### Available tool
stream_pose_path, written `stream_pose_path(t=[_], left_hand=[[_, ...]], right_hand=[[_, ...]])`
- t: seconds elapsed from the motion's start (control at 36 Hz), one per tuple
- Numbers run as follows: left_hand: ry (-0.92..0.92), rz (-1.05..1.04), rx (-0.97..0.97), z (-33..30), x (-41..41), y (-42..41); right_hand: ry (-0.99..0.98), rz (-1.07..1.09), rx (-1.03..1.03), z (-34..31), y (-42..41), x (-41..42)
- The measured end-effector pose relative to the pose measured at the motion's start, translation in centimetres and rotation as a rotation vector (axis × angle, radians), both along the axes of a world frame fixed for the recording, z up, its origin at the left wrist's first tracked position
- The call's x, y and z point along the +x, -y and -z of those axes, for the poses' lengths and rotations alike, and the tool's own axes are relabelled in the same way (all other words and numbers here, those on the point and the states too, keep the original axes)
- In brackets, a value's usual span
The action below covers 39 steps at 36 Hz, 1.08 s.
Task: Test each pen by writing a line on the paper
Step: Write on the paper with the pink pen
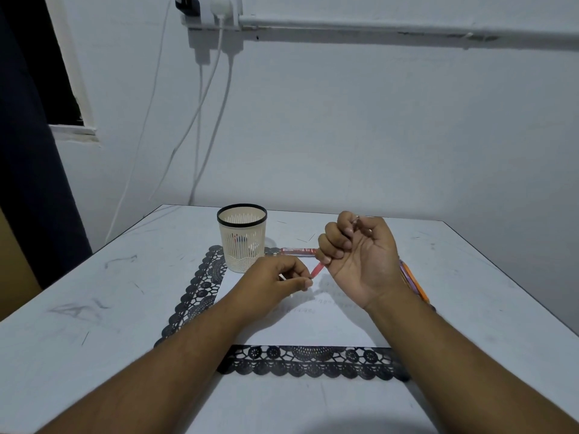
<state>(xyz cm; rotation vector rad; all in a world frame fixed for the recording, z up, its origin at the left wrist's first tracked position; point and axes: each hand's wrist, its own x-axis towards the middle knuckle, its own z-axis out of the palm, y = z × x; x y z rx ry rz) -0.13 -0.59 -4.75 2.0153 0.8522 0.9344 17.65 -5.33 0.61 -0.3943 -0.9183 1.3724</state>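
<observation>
Uncapping looks like the step: my right hand (354,255) grips the red pen (318,270) above the paper (313,327) mid-worktop, while my left hand (282,281) pinches what I take for its cap. I'd pull straight apart, then write on bare paper toward the near edge; the pen basket (242,238) crowds the far-left side, and spare pens (415,283) lie right.
</observation>
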Motion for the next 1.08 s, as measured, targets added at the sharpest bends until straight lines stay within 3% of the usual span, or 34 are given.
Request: stream_pose_path(t=[0.39,0.53,1.08], left_hand=[[-0.008,-0.044,0.045,0.04,-0.23,0.12],[-0.008,-0.038,0.055,-0.02,-0.06,-0.01],[-0.014,-0.024,0.056,-0.54,0.03,0.58]], right_hand=[[0.055,0.132,-0.062,-0.14,0.11,-0.70],[-0.029,0.087,-0.029,-0.13,0.21,-0.87],[0.037,0.032,0.007,-0.17,0.30,-0.33]])
